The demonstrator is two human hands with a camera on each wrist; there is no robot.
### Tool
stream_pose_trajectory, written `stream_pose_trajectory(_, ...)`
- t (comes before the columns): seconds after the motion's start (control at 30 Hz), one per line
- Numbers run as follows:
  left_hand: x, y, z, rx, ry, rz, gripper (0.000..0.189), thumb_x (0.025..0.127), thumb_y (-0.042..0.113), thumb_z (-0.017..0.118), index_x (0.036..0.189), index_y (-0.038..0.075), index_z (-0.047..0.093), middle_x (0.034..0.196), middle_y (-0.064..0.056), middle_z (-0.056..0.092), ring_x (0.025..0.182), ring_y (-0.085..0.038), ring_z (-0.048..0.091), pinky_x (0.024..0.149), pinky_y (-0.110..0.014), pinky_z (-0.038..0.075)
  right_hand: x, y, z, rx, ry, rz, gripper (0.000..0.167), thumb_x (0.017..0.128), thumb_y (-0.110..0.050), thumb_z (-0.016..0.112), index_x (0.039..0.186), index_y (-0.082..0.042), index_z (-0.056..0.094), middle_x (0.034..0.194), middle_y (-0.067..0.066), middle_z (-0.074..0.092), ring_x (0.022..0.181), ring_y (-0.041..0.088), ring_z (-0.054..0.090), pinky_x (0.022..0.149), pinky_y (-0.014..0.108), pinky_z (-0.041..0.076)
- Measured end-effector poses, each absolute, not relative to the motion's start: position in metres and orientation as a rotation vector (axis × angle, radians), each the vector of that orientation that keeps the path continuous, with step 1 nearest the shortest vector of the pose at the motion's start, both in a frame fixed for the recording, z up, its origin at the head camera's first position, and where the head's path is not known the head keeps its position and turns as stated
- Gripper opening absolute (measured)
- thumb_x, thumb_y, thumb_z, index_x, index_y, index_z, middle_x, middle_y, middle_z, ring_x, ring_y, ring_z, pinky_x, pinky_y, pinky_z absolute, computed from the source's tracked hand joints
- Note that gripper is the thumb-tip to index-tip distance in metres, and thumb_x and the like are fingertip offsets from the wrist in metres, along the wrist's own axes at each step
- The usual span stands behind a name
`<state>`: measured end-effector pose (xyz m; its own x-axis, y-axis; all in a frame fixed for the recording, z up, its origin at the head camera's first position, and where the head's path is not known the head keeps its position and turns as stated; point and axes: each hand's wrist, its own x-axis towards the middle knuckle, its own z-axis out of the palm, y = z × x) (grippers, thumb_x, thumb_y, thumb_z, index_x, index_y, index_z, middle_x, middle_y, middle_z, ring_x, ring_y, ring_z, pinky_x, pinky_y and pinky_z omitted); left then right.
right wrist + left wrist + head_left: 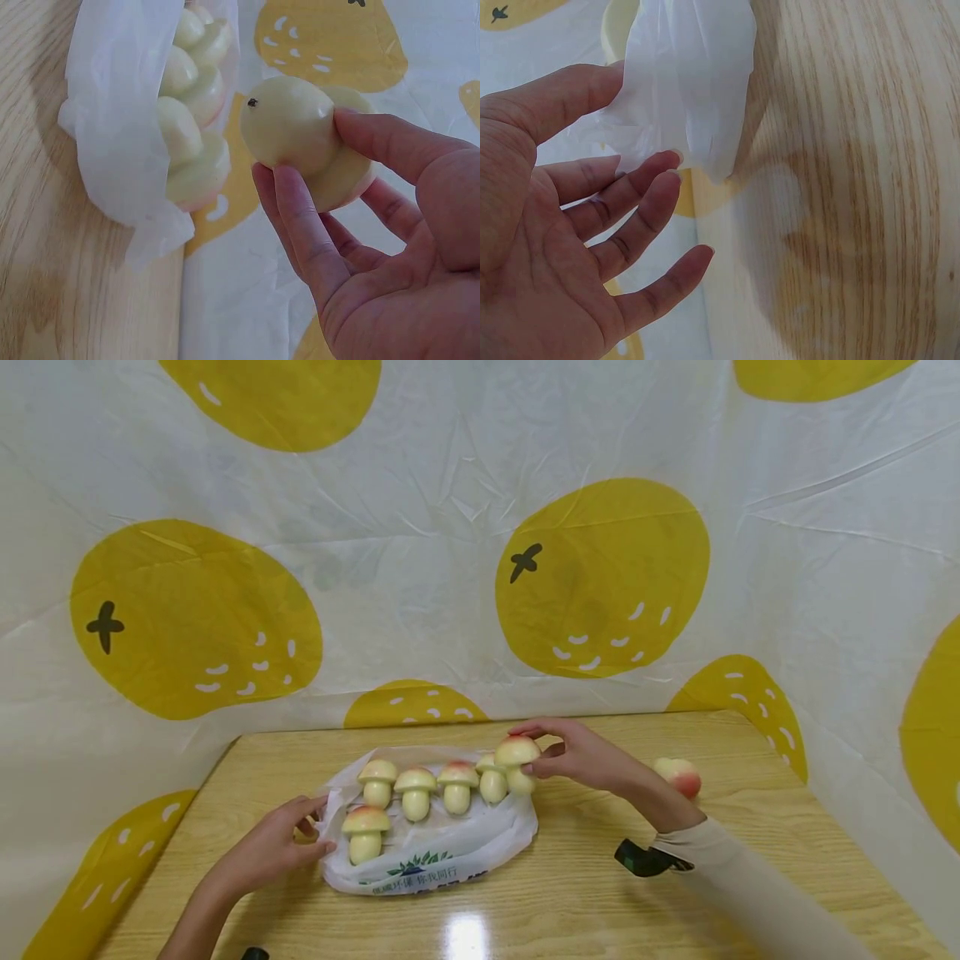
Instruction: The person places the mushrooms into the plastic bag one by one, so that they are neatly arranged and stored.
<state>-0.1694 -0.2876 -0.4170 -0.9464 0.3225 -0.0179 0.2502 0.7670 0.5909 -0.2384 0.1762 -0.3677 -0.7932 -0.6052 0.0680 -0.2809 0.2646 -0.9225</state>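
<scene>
My right hand [573, 756] grips a toy mushroom [516, 752] with a pale stem and pink-topped cap, between thumb and fingers. It is held at the right rim of a white plastic bag [495, 856]; the right wrist view shows a small dark mark on the stem end of this mushroom [289, 124]. Inside the bag lie several similar mushrooms [415, 793], most in a row at the back and one [365, 835] at front left. My left hand [281, 843] touches the bag's left edge, thumb and fingers spread apart.
Another pale and pink piece [678, 777] lies on the wooden table [600, 910] behind my right forearm. A white cloth [420, 593] with yellow fruit prints hangs behind and along the sides of the table. Green printing marks the bag's front.
</scene>
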Motion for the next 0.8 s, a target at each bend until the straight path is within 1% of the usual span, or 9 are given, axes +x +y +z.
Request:
stream_pose_trajectory(0.2,-0.169,-0.287,-0.416,0.455,2.841,0.917,0.077,0.086,0.030,0.083,0.144,-0.009,0.050,0.113,-0.005,0.062,0.094,-0.017,0.058,0.071,-0.026,0.051,-0.241,0.161,-0.368,-0.840,2.214,-1.539,0.052,0.093,-0.008,0.074,0.142,-0.006,0.056,0.137,0.021,0.053,0.092,0.026,0.069,0.080,0.030,0.055)
stream_pose_trajectory(0.33,-0.170,-0.286,-0.415,0.458,2.845,0.911,0.076,0.086,0.029,0.083,0.143,-0.009,0.050,0.113,-0.005,0.062,0.094,-0.017,0.058,0.071,-0.026,0.051,-0.242,0.149,-0.370,-0.864,2.204,-1.527,0.051,0.093,-0.010,0.074,0.141,-0.008,0.057,0.136,0.019,0.054,0.093,0.026,0.069,0.080,0.032,0.055)
stream_pose_trajectory(0.5,-0.170,-0.285,-0.415,0.464,2.849,0.912,0.075,0.086,0.028,0.083,0.143,-0.008,0.051,0.112,-0.005,0.062,0.094,-0.017,0.058,0.071,-0.026,0.051,-0.243,0.134,-0.374,-0.897,2.205,-1.523,0.051,0.092,-0.010,0.075,0.140,-0.008,0.058,0.135,0.015,0.056,0.095,0.030,0.071,0.082,0.040,0.057)
stream_pose_trajectory(0.6,-0.169,-0.285,-0.415,0.471,2.855,0.908,0.075,0.086,0.029,0.083,0.143,-0.008,0.052,0.112,-0.004,0.062,0.094,-0.017,0.059,0.071,-0.026,0.051,-0.243,0.126,-0.376,-0.903,2.217,-1.518,0.050,0.093,-0.011,0.075,0.140,-0.009,0.058,0.134,0.013,0.058,0.095,0.029,0.071,0.082,0.044,0.057)
stream_pose_trajectory(0.67,-0.169,-0.285,-0.415,0.471,2.857,0.906,0.075,0.086,0.029,0.083,0.143,-0.008,0.052,0.112,-0.004,0.062,0.094,-0.017,0.059,0.070,-0.026,0.051,-0.243,0.120,-0.377,-0.904,2.231,-1.516,0.050,0.093,-0.012,0.075,0.140,-0.008,0.059,0.133,0.013,0.059,0.094,0.028,0.071,0.082,0.041,0.057)
stream_pose_trajectory(0.8,-0.170,-0.286,-0.416,0.469,2.859,0.906,0.076,0.086,0.030,0.083,0.143,-0.008,0.051,0.113,-0.004,0.062,0.095,-0.017,0.059,0.070,-0.026,0.051,-0.244,0.110,-0.381,-0.916,2.265,-1.523,0.049,0.093,-0.014,0.075,0.139,-0.006,0.059,0.133,0.015,0.059,0.101,0.023,0.068,0.083,0.032,0.056)
